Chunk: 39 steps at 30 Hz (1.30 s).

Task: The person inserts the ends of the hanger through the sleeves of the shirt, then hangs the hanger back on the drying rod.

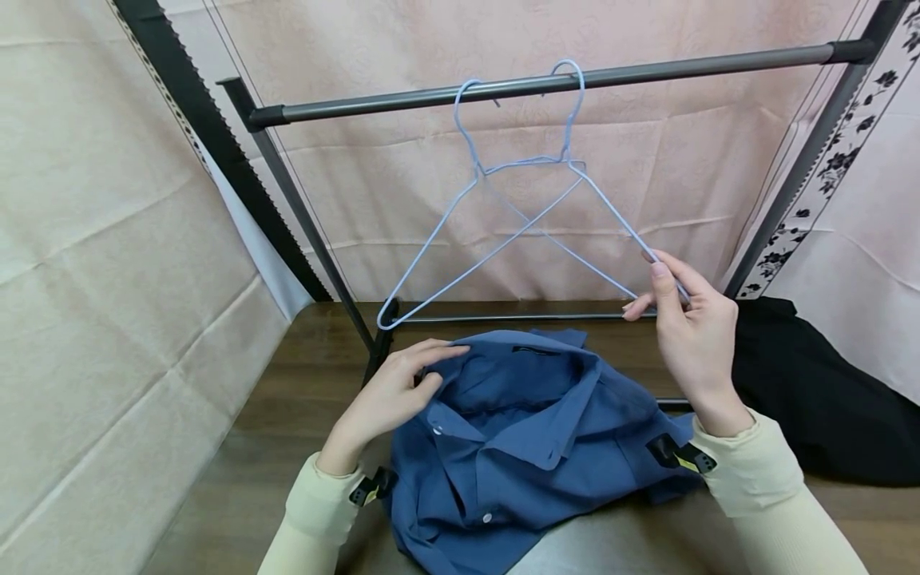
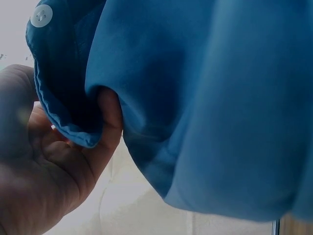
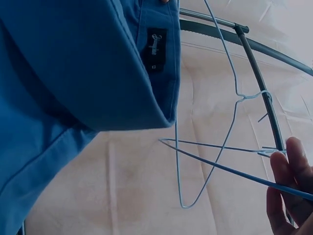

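A blue button-up shirt [image 1: 517, 495] lies bunched in front of me with its collar opening facing up. At the collar's left side my left hand [image 1: 381, 399] grips the cloth, and in the left wrist view one finger goes behind a fold. A black label [image 3: 155, 50] shows inside the collar in the right wrist view. Two light-blue wire hangers hang on the rod by their hooks. My right hand [image 1: 693, 327] pinches the sloping arm of the right hanger [image 1: 618, 216]. Touched by neither hand, the left hanger [image 1: 432, 237] slants down toward the collar.
The dark metal rod [image 1: 668, 73] spans the rack above the shirt. A black cloth item [image 1: 826, 399] lies at the right on the brown wooden surface [image 1: 237, 479]. Pale fabric [image 1: 719, 200] covers the back and sides, and a lower bar [image 1: 503, 318] runs behind the shirt.
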### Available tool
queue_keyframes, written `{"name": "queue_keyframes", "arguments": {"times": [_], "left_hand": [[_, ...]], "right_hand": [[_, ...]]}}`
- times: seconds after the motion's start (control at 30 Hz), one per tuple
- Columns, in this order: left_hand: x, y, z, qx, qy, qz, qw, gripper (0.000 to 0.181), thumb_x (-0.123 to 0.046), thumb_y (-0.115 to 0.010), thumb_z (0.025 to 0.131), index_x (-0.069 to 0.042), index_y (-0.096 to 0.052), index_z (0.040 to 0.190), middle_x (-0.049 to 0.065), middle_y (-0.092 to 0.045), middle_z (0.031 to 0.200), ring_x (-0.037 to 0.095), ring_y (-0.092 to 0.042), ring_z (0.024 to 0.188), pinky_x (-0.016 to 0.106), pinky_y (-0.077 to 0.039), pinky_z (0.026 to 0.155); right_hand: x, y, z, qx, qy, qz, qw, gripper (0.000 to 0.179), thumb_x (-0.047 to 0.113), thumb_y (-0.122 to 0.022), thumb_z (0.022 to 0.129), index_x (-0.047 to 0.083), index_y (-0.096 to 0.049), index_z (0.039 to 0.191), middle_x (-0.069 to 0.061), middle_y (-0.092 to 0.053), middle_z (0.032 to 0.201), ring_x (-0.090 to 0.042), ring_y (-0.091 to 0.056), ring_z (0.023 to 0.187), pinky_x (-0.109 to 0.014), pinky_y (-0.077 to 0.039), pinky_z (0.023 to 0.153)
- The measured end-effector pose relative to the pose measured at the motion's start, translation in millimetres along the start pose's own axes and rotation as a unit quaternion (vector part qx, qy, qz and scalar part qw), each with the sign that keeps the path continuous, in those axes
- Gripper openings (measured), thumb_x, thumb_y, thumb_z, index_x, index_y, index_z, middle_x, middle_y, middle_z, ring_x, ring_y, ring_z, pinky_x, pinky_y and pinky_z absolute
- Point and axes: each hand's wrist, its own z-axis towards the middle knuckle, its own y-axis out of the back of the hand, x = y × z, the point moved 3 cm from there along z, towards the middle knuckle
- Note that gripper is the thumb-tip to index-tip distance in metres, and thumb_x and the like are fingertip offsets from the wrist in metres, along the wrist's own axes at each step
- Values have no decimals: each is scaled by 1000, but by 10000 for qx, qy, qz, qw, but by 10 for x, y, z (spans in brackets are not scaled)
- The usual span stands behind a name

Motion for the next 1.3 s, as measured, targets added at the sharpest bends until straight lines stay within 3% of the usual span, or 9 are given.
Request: {"name": "queue_keyframes", "arguments": {"times": [0.27, 0.53, 0.8, 1.07, 1.3], "left_hand": [[0, -5, -8, 29, 48, -38, 10000, 54, 0, -48, 95, -26, -61, 140, -10, -55, 141, 8, -32, 45, 27, -40, 49], [2, 12, -3, -116, 39, 71, 9999, 52, 0, -49, 95, -26, -62, 139, -2, -54, 144, 9, -36, 47, 28, -42, 51], [18, 27, -4, -191, 64, 92, 9998, 51, -1, -50, 95, -25, -63, 139, -4, -54, 143, 10, -39, 51, 28, -42, 52], [24, 16, -1, -201, 70, 75, 9997, 51, -1, -51, 95, -24, -62, 139, -4, -55, 142, 10, -37, 48, 29, -42, 53], [27, 26, 0, -202, 52, 112, 9997, 51, 0, -50, 95, -24, -63, 138, -4, -55, 142, 10, -37, 48, 28, -42, 50]], "right_hand": [[-32, 33, -25, -301, 295, -115, 9990, 25, 7, -59, 102, 1, -71, 124, 15, -66, 63, 5, -65, 59, -18, -27, 38], [50, 111, -34, -502, 349, -15, 9981, 25, 4, -58, 102, -3, -70, 122, 17, -64, 62, 5, -64, 59, -16, -31, 41], [96, 209, -41, -681, 278, 1, 9973, 25, 2, -58, 102, -5, -69, 122, 17, -64, 61, 4, -63, 57, -12, -44, 52], [-54, 362, -14, -825, 299, -271, 9958, 24, 10, -60, 102, 0, -72, 120, 18, -64, 61, 5, -64, 56, -16, -26, 38], [-35, 463, 26, -973, 334, -295, 9943, 24, 9, -61, 101, 1, -72, 120, 17, -64, 63, 5, -63, 56, -12, -33, 43]]}}
